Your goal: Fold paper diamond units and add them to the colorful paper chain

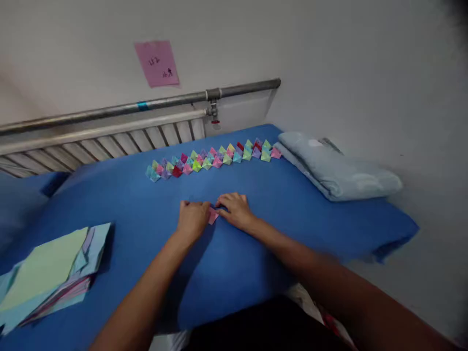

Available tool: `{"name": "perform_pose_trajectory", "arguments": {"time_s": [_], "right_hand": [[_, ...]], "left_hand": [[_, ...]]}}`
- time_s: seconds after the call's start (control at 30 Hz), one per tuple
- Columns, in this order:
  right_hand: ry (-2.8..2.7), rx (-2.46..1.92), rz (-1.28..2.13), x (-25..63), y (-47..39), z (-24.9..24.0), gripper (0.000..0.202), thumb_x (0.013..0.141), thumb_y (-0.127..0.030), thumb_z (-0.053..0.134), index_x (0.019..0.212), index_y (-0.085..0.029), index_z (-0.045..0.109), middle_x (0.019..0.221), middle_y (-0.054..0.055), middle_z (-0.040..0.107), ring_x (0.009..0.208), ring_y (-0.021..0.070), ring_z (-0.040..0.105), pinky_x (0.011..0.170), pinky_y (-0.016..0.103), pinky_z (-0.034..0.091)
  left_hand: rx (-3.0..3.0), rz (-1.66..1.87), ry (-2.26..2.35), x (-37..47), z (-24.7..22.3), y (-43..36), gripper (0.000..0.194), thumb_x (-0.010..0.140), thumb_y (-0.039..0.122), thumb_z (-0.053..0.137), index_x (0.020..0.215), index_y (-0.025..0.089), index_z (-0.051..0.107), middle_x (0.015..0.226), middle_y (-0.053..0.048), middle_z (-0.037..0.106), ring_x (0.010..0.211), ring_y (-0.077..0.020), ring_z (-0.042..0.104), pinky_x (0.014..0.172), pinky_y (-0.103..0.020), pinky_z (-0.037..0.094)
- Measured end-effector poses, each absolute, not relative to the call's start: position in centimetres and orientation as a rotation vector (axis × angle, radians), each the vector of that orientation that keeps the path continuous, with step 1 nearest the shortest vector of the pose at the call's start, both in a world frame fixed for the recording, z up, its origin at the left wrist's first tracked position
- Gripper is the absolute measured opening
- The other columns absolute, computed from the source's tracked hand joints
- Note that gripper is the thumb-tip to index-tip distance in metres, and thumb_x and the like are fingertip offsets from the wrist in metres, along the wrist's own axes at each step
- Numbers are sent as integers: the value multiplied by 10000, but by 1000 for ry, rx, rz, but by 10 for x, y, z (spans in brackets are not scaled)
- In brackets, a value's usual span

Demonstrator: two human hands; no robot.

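Evidently many folded pieces [196, 166] look finished, while left hand [193, 218] and right hand [236, 210] curl at pink paper [212, 216], grip unclear, loose sheets [47, 268] remaining.

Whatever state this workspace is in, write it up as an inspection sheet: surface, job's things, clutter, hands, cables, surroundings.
Surface: blue sheet, with things lying on it.
Job's things: pink paper, small, between the hands; folded pieces of many colours, in long rows beyond them; paper stack at left, edges uneven, pale yellow on top.
Clutter: folded blanket at right, against the wall.
Hands: left hand at the pink paper's left side; right hand at its right; exact grip too small to tell.
Cables: nothing seen.
Surroundings: radiator and pipe behind; pink note on the wall above.
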State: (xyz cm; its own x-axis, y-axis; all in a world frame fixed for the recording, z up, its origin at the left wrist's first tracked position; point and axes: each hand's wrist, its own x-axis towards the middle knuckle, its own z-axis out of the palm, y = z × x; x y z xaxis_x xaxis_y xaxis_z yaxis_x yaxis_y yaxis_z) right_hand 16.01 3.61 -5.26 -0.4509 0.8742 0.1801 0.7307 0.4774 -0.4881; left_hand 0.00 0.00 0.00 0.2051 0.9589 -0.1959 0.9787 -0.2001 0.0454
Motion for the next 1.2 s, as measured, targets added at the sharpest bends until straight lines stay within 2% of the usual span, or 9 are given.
{"name": "perform_pose_trajectory", "arguments": {"time_s": [0.1,0.2,0.4,0.5,0.67,0.77,0.9,1.03,1.2], "right_hand": [[-2318,-1329,496,160,35,-53,119,889,-274,621,996,-253,669,1143,12,667,1069,217,508,875,372,284],[-2284,-1322,521,161,35,-52,117,867,-260,639,979,-247,670,1108,14,680,1034,214,520,867,367,286],[-2205,-1325,570,162,37,-53,143,812,-236,671,954,-234,665,1038,22,688,975,206,535,855,359,294],[-2153,-1312,603,162,39,-54,135,798,-228,678,932,-227,666,1000,20,682,969,203,541,856,360,305],[-1925,-1280,750,163,43,-54,89,797,-221,657,884,-205,664,933,20,655,903,175,563,843,340,361],[-1727,-1170,987,163,42,-51,129,824,-303,610,884,-196,648,893,11,643,810,144,567,765,289,415],[-1467,-1049,1340,158,37,-45,277,771,-430,636,916,-194,632,861,-5,647,805,140,577,760,272,434],[-1413,-1048,1443,147,32,-42,297,705,-449,671,836,-184,637,748,-27,605,700,124,531,664,249,401],[-1365,-1094,1404,144,30,-44,239,708,-410,641,663,-181,592,631,-49,509,630,104,445,600,231,339]], "left_hand": [[2288,-222,1808,-5,4,27,284,894,250,490,1108,241,678,1101,-95,699,1019,-260,623,884,-393,396],[2251,-256,1715,-9,7,47,216,792,271,628,990,244,712,1059,-51,693,957,-212,628,763,-281,428],[2080,-249,1631,-9,4,61,141,639,209,703,779,211,691,692,32,652,656,-139,578,554,-214,365],[1985,-145,1637,-11,1,58,161,589,183,705,744,213,678,635,47,620,619,-136,544,539,-221,337],[1761,102,1589,-20,-1,47,86,516,147,692,537,196,625,477,48,523,539,-139,484,537,-247,318],[1598,380,1536,-27,-1,38,100,563,262,691,565,198,615,539,44,564,563,-130,496,571,-242,359],[1376,771,1476,-29,-5,26,259,575,426,698,630,187,616,616,17,608,586,-125,513,601,-247,388],[1199,1009,1390,-19,-13,18,301,530,426,750,616,169,618,594,12,594,569,-111,496,593,-241,380],[1044,1137,1317,-7,-25,12,359,508,450,810,609,158,627,572,20,583,549,-95,481,570,-229,362]]}}
